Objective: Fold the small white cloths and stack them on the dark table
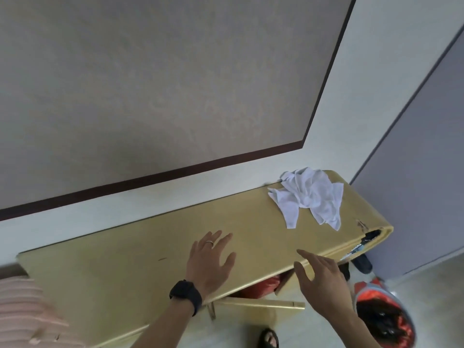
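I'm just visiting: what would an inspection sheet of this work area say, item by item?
Surface: yellowish table, torn at its right corner.
Job's things: white cloths, crumpled in a heap at the table's far right end.
Clutter: red bag under the table; bin with red liner on the floor.
Hands: left hand open over the table; right hand open over its near edge; both empty.
Cables: nothing seen.
Surroundings: wall panel behind; pink striped fabric lower left.

- a red-lined bin (384, 290), lower right.
- pink striped fabric (25, 310), lower left.
- a black sandal (270, 339) at the bottom edge.
- a dark brown wall strip (150, 178).
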{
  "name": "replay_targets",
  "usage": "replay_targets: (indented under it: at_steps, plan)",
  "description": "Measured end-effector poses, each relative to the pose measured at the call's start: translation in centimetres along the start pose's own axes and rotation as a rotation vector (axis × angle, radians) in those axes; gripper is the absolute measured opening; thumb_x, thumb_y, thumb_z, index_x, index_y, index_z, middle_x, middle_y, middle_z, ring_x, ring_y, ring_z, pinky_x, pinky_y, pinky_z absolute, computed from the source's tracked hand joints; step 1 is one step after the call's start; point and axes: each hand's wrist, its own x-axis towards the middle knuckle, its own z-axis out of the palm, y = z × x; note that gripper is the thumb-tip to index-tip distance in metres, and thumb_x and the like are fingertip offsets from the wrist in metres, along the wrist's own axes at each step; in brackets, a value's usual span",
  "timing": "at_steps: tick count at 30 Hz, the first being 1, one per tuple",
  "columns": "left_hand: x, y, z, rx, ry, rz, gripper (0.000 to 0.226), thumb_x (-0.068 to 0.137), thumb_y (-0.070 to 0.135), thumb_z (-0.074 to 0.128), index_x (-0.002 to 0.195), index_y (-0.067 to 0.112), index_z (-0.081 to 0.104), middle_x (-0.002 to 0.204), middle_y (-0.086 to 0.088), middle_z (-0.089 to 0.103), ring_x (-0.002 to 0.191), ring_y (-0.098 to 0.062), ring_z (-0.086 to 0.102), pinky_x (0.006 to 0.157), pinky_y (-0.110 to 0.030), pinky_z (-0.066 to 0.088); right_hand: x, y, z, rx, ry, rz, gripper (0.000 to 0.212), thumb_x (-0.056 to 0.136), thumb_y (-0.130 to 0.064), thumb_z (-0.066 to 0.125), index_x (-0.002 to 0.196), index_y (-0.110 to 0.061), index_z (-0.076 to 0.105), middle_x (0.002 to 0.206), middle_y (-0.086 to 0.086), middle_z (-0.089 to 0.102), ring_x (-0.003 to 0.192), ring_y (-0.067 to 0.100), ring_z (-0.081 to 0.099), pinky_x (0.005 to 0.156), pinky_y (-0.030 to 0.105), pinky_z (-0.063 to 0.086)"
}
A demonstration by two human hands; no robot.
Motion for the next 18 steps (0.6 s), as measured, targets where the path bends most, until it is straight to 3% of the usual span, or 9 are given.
replay_targets:
  at_steps: [6, 11, 18]
  plan:
    - [8.3, 0.1, 5.0, 0.005, -0.101, -0.135, 0.055, 0.099, 0.055, 0.034, 0.152, 0.043, 0.024, 0.162, 0.009, 0.023, 0.151, -0.015, 0.011, 0.123, -0.042, 0.01, 12.3, 2.4, 5.1, -0.044, -0.222, 0.006, 0.041, 0.096, -0.048, 0.05, 0.135, -0.036, 0.055, 0.13, -0.014, 0.062, 0.13, 0.014, 0.045, 0.103, 0.038, 0.044]
    - [14.1, -0.6, 8.9, 0.016, -0.175, -0.256, 0.054, 0.102, 0.048, 0.033, 0.154, 0.041, 0.019, 0.164, 0.008, 0.016, 0.152, -0.017, 0.008, 0.123, -0.041, 0.007, 21.8, 3.8, 10.0, -0.119, -0.329, -0.041, 0.042, 0.098, -0.045, 0.047, 0.137, -0.031, 0.053, 0.125, -0.006, 0.064, 0.114, 0.022, 0.055, 0.089, 0.036, 0.049]
    - [20.4, -4.0, 15.9, 0.034, -0.2, -0.341, 0.055, 0.102, 0.047, 0.033, 0.154, 0.041, 0.016, 0.166, 0.009, 0.002, 0.153, -0.02, 0.001, 0.124, -0.043, 0.006, 32.6, 5.1, 17.7, -0.154, -0.357, -0.052, 0.047, 0.098, -0.037, 0.053, 0.14, -0.017, 0.048, 0.135, 0.006, 0.055, 0.115, 0.029, 0.055, 0.081, 0.04, 0.048]
